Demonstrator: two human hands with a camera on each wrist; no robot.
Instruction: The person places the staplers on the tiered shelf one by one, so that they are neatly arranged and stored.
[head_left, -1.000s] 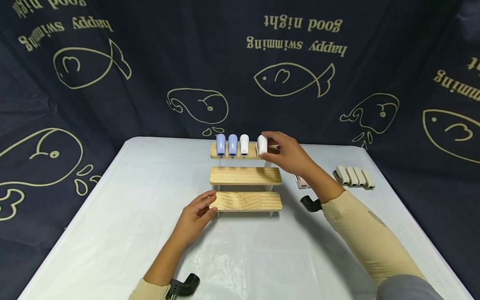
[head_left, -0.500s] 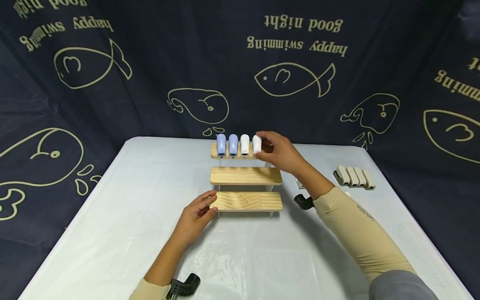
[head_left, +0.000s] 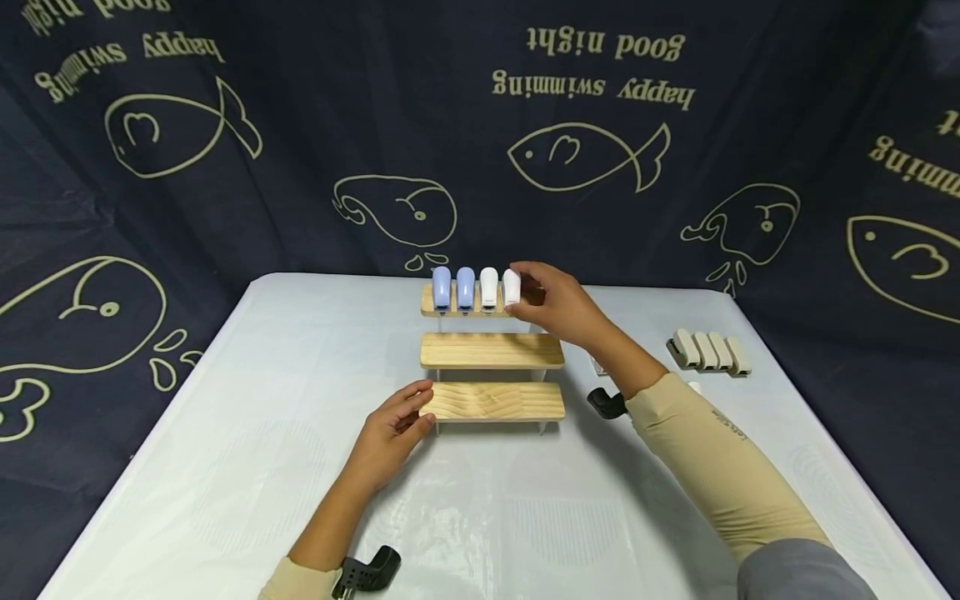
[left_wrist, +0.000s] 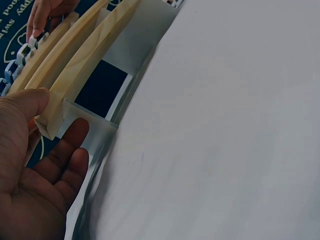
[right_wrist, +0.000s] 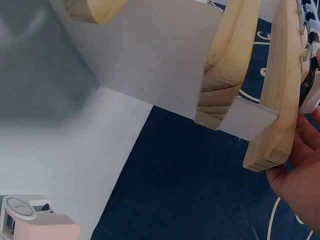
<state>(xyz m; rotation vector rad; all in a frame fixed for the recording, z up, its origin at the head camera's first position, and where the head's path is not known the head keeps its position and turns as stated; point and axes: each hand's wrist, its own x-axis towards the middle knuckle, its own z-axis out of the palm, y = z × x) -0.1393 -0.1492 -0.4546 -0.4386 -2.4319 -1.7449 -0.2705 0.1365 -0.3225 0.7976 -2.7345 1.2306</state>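
A three-tier stand with wooden shelves (head_left: 491, 352) and pale supports is on the table. Two blue staplers (head_left: 453, 290) and a white stapler (head_left: 489, 288) sit in a row on its top shelf. At the right end of that row, my right hand (head_left: 558, 304) grips another white stapler (head_left: 512, 287) between thumb and fingers. Its base is right at the shelf in the right wrist view. My left hand (head_left: 392, 432) holds the left end of the bottom shelf (left_wrist: 75, 85), thumb against the wood and other fingers loosely bent beside the support (left_wrist: 90, 125).
Several beige staplers (head_left: 708, 352) lie side by side at the table's right. A pink and white stapler (right_wrist: 42, 225) lies right of the stand, mostly behind my right forearm in the head view. A dark printed cloth (head_left: 480, 150) hangs behind the white table (head_left: 247, 467).
My right hand has moved left with the white stapler, bringing it beside the other white one, then stayed nearly still. The left hand has not moved.
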